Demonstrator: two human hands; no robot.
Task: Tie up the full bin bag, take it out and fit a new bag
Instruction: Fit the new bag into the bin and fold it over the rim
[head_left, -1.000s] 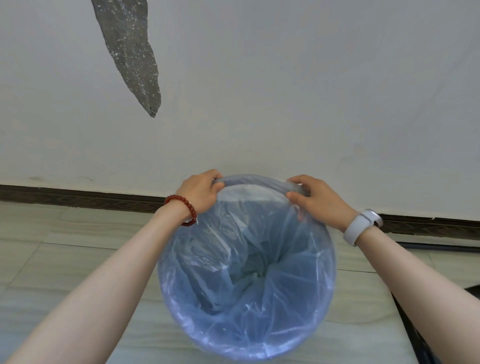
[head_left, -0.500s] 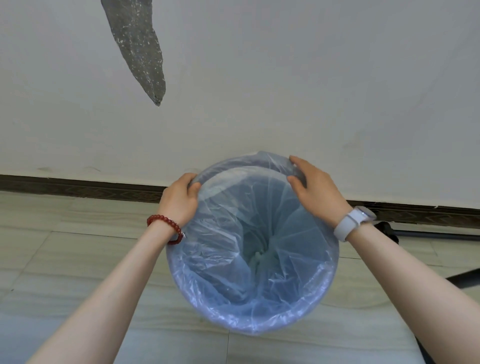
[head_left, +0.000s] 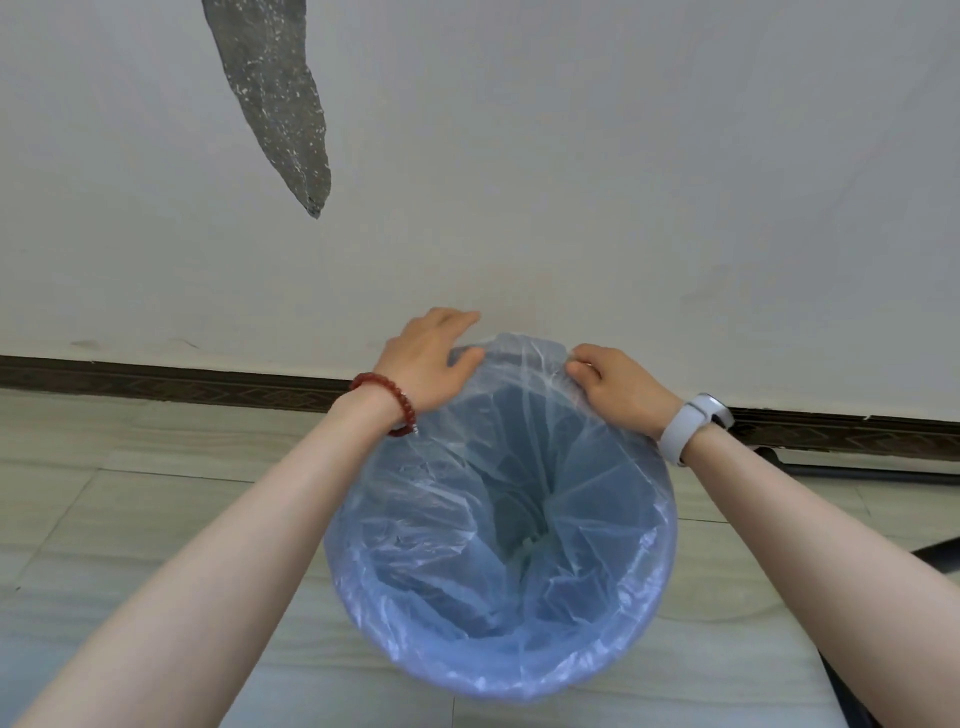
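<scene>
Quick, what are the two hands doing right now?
Left hand: fingers on the bag at the far rim; grip cannot be told.
Right hand: pinching the bag's edge.

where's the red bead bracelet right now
In the head view the red bead bracelet sits on the left wrist, left of centre, just behind the left hand at the bin bag's far rim.

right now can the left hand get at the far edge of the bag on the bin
Probably yes: the left hand already lies on the far edge of the bag, nothing in between, with the right hand gripping the same edge beside it.
</scene>
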